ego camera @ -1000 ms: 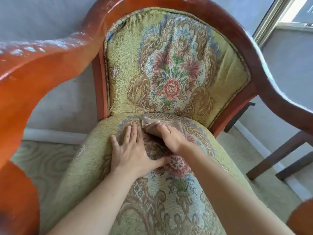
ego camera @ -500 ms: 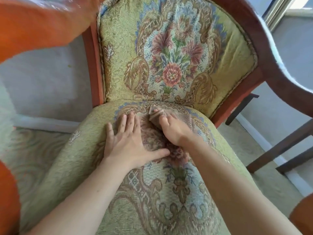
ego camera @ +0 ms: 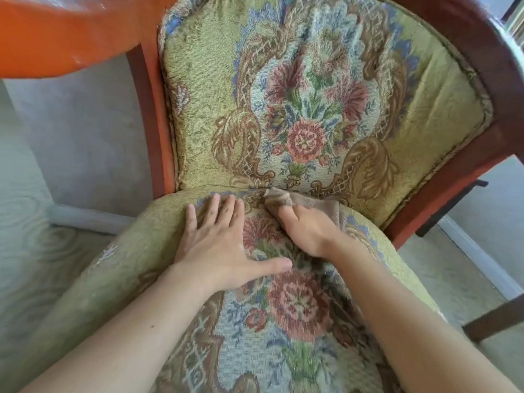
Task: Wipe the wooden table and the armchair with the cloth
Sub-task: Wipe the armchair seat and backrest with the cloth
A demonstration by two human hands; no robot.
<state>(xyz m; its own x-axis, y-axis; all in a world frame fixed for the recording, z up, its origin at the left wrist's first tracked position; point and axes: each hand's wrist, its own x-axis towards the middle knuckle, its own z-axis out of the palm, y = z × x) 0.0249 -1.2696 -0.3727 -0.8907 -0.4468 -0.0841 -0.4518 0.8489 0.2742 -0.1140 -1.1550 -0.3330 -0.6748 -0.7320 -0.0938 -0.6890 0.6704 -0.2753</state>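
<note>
The armchair [ego camera: 198, 80] fills the view, with green floral upholstery and a reddish wooden frame. A small brown cloth [ego camera: 309, 204] lies bunched at the back of the seat, where seat and backrest meet. My right hand [ego camera: 306, 231] presses on the cloth with its fingers curled around it. Just to the left, my left hand [ego camera: 218, 245] rests flat on the seat cushion, fingers spread, holding nothing. The wooden table is not in view.
The left wooden armrest [ego camera: 56, 32] curves across the top left, close to the camera. Dark wooden furniture legs [ego camera: 493, 321] stand on the pale carpet [ego camera: 25, 222] at the right. A grey wall with a white baseboard [ego camera: 90, 219] lies behind the chair.
My right hand has pushed the cloth back toward the seam under the backrest. The view has moved closer to the chair. My left hand stays flat on the seat.
</note>
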